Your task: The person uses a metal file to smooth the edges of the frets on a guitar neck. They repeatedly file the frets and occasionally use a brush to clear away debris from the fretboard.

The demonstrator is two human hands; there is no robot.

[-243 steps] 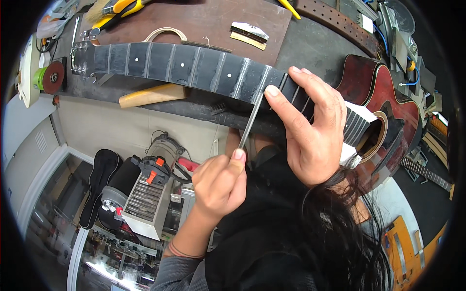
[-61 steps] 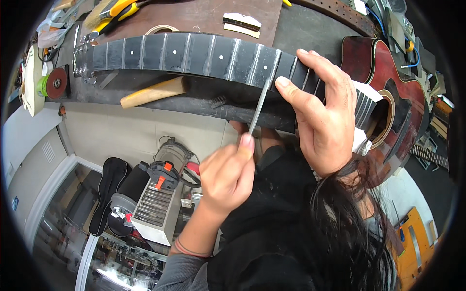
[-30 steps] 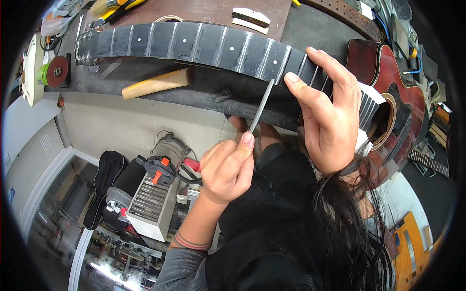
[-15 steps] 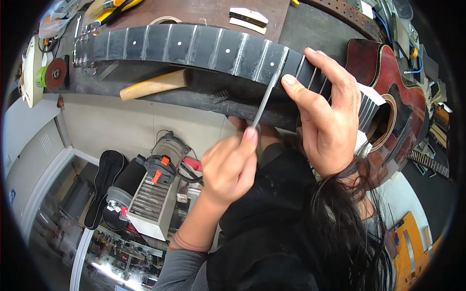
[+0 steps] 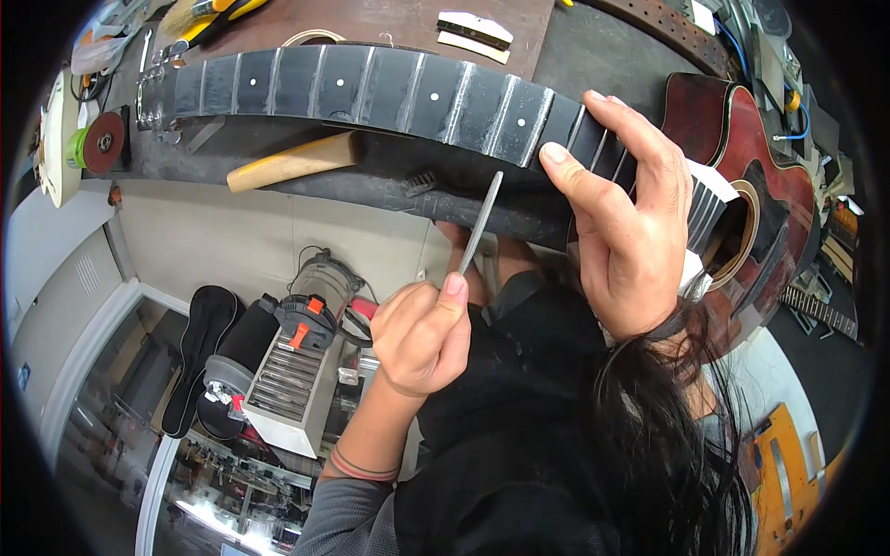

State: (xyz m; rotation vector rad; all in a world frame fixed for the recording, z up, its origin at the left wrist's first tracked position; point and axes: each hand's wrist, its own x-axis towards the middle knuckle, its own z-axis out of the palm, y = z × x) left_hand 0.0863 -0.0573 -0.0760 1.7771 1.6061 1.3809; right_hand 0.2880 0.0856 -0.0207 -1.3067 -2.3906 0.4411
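Observation:
My left hand [image 5: 419, 335] is closed around a slim metal file [image 5: 482, 222]. The file's tip points up toward the guitar neck [image 5: 389, 88] and is apart from it, just below its near edge. Across the bench runs that neck, with a dark fretboard, white dots and shiny frets with pale smears beside them. My right hand [image 5: 635, 218] holds the neck near its body end, thumb at the near edge and index finger at the far edge. The red guitar body [image 5: 779, 204] lies to the right, with white covering beside the soundhole.
On the workbench [image 5: 593, 56] are a wooden wedge-like block [image 5: 292, 162], a green-and-brown disc [image 5: 104, 142], yellow-handled tools [image 5: 209, 28] and a small black-and-white piece [image 5: 475, 35]. Below the bench stand a vacuum-like machine [image 5: 311, 315] and a black case [image 5: 206, 343]. Long hair hangs over my right forearm.
My left hand has drawn the file down toward me and slightly left, taking its tip off the fret. The right hand stays where it was on the neck.

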